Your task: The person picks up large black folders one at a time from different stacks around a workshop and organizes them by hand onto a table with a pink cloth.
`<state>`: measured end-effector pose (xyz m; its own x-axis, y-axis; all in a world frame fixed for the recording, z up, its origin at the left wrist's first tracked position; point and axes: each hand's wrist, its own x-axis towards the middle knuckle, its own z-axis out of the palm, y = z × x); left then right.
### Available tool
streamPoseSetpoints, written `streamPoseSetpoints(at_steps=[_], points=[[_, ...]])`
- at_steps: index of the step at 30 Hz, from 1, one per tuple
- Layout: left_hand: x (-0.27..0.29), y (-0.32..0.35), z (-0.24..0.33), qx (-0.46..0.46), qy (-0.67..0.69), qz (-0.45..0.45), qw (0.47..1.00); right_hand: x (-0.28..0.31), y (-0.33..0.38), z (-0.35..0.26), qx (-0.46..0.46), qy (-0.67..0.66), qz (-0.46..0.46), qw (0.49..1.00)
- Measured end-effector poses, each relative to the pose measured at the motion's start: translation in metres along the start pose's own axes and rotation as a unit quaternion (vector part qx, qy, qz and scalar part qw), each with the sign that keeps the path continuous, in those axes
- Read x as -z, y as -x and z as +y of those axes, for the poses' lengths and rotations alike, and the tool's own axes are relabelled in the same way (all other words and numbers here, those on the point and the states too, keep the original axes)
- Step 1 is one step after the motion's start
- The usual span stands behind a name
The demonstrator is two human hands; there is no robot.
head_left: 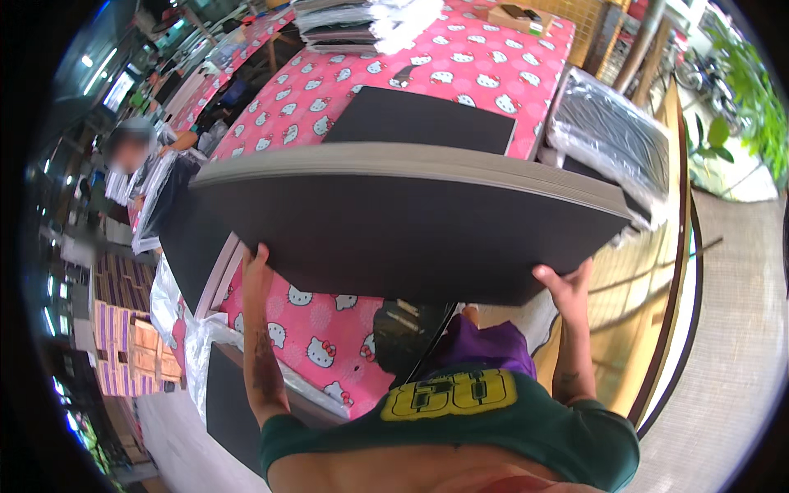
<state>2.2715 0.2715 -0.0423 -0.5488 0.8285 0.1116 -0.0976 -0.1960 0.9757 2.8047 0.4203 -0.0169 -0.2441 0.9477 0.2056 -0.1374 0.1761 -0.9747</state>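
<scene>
A thick stack of dark boards (pixel 411 230) with pale grey edges is held up across the middle of the frame, tilted so that its dark underside faces the camera. The left hand (pixel 256 267) is pressed against the stack's lower left edge, the fingers closed round it; the right hand (pixel 567 283) is hooked under the lower right corner, the fingers curled over the edge. Both grips are thus clamped on the stack, and none of its weight appears to be borne by the table (pixel 460 62) beyond, which is covered by a pink cloth printed with cartoon cats.

A single dark sheet (pixel 427 119) is seen lying flat on the table just above the stack's upper edge. Plastic-wrapped bundles (pixel 612 140) are piled at the right of the frame, and a further wrapped pile (pixel 362 20) at the top centre.

The step in hand is judged to be the carrying of the stack. A level, two-handed hold would be called for next, since the load is wide and could slide sideways.
</scene>
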Motion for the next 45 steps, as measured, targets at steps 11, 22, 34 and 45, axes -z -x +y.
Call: streamPoseSetpoints(at_steps=[11, 22, 34, 45], points=[[0.051, 0.063, 0.01, 0.001, 0.079, -0.063, 0.995, -0.023, 0.005, -0.032, -0.03, -0.057, -0.08, 0.995], [-0.018, 0.067, 0.176, -0.381, -0.18, 0.045, 0.906, -0.042, 0.009, -0.057, 0.067, -0.043, -0.018, 0.997], [-0.27, 0.075, 0.174, -0.258, -0.642, -0.259, 0.674, -0.041, 0.035, -0.076, 0.224, 0.105, 0.131, 0.96], [-0.271, 0.088, 0.172, -0.272, -0.668, -0.234, 0.652, -0.057, 0.043, -0.095, 0.18, 0.044, 0.281, 0.942]])
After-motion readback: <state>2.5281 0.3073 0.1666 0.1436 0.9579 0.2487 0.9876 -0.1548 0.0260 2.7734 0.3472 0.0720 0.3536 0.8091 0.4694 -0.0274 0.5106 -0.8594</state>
